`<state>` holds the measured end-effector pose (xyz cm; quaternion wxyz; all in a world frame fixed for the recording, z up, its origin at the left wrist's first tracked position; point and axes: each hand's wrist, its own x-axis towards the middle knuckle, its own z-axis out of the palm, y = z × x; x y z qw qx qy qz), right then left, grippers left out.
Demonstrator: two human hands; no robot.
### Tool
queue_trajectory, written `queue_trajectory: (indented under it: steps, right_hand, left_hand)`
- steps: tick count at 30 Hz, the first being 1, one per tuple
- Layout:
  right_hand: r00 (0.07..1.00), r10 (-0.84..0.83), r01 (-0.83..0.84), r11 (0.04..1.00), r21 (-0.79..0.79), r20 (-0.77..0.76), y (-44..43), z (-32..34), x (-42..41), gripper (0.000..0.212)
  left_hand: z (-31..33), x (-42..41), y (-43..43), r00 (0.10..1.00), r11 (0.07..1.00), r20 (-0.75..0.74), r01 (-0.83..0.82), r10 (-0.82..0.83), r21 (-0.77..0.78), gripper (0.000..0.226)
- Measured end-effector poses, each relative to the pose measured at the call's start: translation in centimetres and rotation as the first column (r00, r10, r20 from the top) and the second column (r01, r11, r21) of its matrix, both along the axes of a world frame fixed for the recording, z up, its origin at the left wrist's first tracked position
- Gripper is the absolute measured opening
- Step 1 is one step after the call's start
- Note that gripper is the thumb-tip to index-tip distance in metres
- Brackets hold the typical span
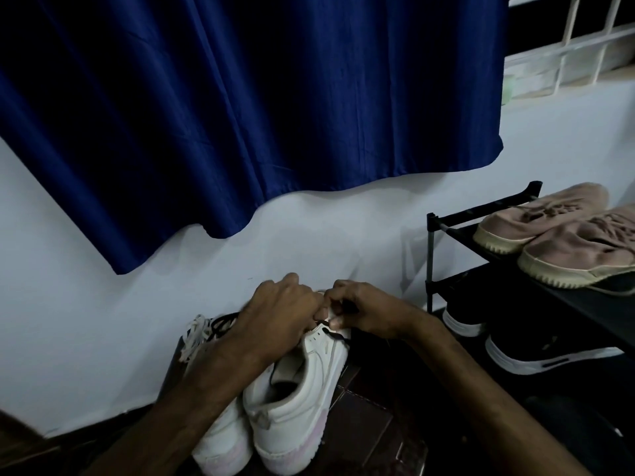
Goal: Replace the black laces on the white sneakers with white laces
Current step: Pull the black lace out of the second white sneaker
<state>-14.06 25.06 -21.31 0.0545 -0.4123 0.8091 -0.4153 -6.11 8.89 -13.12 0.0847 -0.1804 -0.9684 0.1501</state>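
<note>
Two white sneakers stand side by side on the floor, heels toward me. The right sneaker [302, 389] is the one both hands work on; the left sneaker [223, 441] lies partly under my left forearm. My left hand [278, 307] grips the front of the right sneaker, fingers curled over it. My right hand [357, 310] pinches a black lace [338, 336] at the eyelets near the toe. A bundle of white laces [196, 334] with a loose black lace [220, 324] lies just left of the shoes. The sneaker's toe is hidden by my hands.
A black shoe rack [433, 255] stands at the right with pink sneakers [556, 242] on top and black shoes [536, 352] below. A blue curtain [240, 115] hangs over the white wall. The floor is dark tile [360, 424].
</note>
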Motion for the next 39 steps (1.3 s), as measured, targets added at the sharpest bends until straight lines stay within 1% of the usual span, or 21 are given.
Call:
queue_trajectory:
  steps: [2, 4, 5, 6, 7, 8, 9, 10, 12, 13, 14, 16, 17, 19, 21, 23, 27, 29, 31, 35, 39]
  right_hand:
    - [1.0, 0.003, -0.003, 1.0, 0.012, 0.006, 0.1, 0.1, 0.0, 0.02]
    - [1.0, 0.003, -0.003, 1.0, 0.016, 0.007, 0.2, 0.2, -0.1, 0.015]
    - [1.0, 0.003, -0.003, 1.0, 0.013, 0.007, 0.2, 0.3, 0.0, 0.015]
    - [1.0, 0.007, -0.007, 1.0, 0.011, 0.005, 0.1, 0.3, 0.0, 0.014]
    - [1.0, 0.012, -0.012, 1.0, 0.014, 0.003, 0.0, 0.4, 0.0, 0.014]
    - [1.0, 0.015, -0.016, 1.0, 0.02, 0.005, 0.0, 0.4, 0.0, 0.014]
    - [1.0, 0.015, -0.015, 1.0, 0.027, 0.009, 0.1, 0.3, 0.0, 0.014]
    - [1.0, 0.012, -0.013, 1.0, 0.029, 0.014, 0.3, 0.3, 0.0, 0.014]
    - [1.0, 0.013, -0.013, 1.0, 0.028, 0.021, 0.4, 0.2, -0.1, 0.014]
    - [1.0, 0.016, -0.016, 1.0, 0.027, 0.019, 0.3, 0.3, -0.1, 0.013]
    - [1.0, 0.018, -0.018, 1.0, 0.023, 0.016, 0.3, 0.3, -0.1, 0.013]
    - [1.0, 0.016, -0.016, 1.0, 0.015, 0.013, 0.1, 0.4, -0.2, 0.014]
    - [1.0, 0.014, -0.014, 1.0, 0.014, 0.013, 0.1, 0.4, -0.2, 0.014]
    - [1.0, 0.008, -0.008, 1.0, 0.013, 0.005, 0.2, 0.1, -0.2, 0.015]
    - [1.0, 0.005, -0.005, 1.0, 0.002, 0.005, 0.2, -0.2, -0.1, 0.018]
    - [1.0, 0.016, -0.016, 1.0, -0.004, 0.008, 0.1, -0.1, -0.1, 0.024]
    - [1.0, 0.03, -0.03, 0.999, 0.022, 0.005, 0.1, 0.2, -0.3, 0.015]
    - [0.999, 0.035, -0.036, 0.999, 0.033, 0.013, 0.2, 0.2, -0.4, 0.015]
    - [0.999, 0.037, -0.037, 0.999, 0.038, 0.018, 0.2, 0.1, -0.5, 0.014]
    - [0.999, 0.044, -0.046, 0.997, 0.055, 0.032, 0.2, 0.0, -0.5, 0.015]
    - [0.997, 0.075, -0.077, 0.995, 0.066, 0.036, -0.1, 0.6, -0.3, 0.038]
  left_hand:
    - [0.3, 0.0, -0.6, 0.996, 0.999, -0.086, 0.021, -0.024, -0.03, 0.009]
    - [1.2, 0.0, -1.7, 0.984, 1.0, -0.176, 0.018, -0.021, -0.016, 0.009]
    - [1.7, -0.2, -2.7, 0.967, 1.0, -0.253, -0.012, 0.017, 0.021, 0.016]
    - [2.3, -0.4, -4.1, 0.933, 0.993, -0.347, -0.062, 0.092, 0.097, 0.02]
    - [3.2, -0.7, -5.7, 0.9, 0.965, -0.375, -0.148, 0.222, 0.215, 0.019]
    - [3.8, -0.7, -7.1, 0.855, 0.906, -0.372, -0.227, 0.361, 0.358, 0.014]
    - [3.9, -0.9, -8.3, 0.825, 0.84, -0.312, -0.311, 0.471, 0.445, 0.012]
    - [3.6, -1.1, -8.8, 0.823, 0.815, -0.25, -0.371, 0.511, 0.445, 0.014]
    - [2.5, -1.2, -8.3, 0.861, 0.862, -0.193, -0.403, 0.471, 0.307, 0.017]
    - [2.1, -1.0, -7.5, 0.9, 0.897, -0.194, -0.325, 0.391, 0.298, 0.021]
    - [2.0, -0.6, -6.6, 0.937, 0.904, -0.182, -0.214, 0.297, 0.37, 0.024]
    - [2.2, -0.1, -4.7, 0.988, 0.866, -0.091, -0.061, 0.122, 0.497, 0.02]
    - [2.3, 0.1, -3.6, 0.998, 0.876, -0.018, -0.044, 0.06, 0.48, 0.017]
    - [1.6, 0.4, -1.6, 0.996, 0.935, 0.091, -0.039, 0.007, 0.354, 0.02]
    - [0.5, 0.5, -0.7, 0.992, 0.963, 0.126, -0.024, -0.01, 0.267, 0.025]
    - [0.0, 0.3, -0.7, 0.997, 0.975, 0.074, -0.024, 0.008, 0.222, 0.021]
    - [0.5, 0.3, -1.0, 0.997, 0.985, -0.073, 0.016, -0.003, 0.173, 0.01]
    - [1.4, 0.2, -2.2, 0.975, 0.995, -0.22, 0.013, 0.01, 0.103, 0.008]
    - [1.9, -0.2, -4.0, 0.934, 0.987, -0.347, -0.031, 0.084, 0.157, 0.022]
    - [0.1, 0.2, -5.2, 0.893, 0.957, -0.395, -0.115, 0.217, 0.267, 0.023]
    - [-1.9, 0.3, -4.6, 0.833, 0.91, -0.413, -0.232, 0.368, 0.344, 0.026]
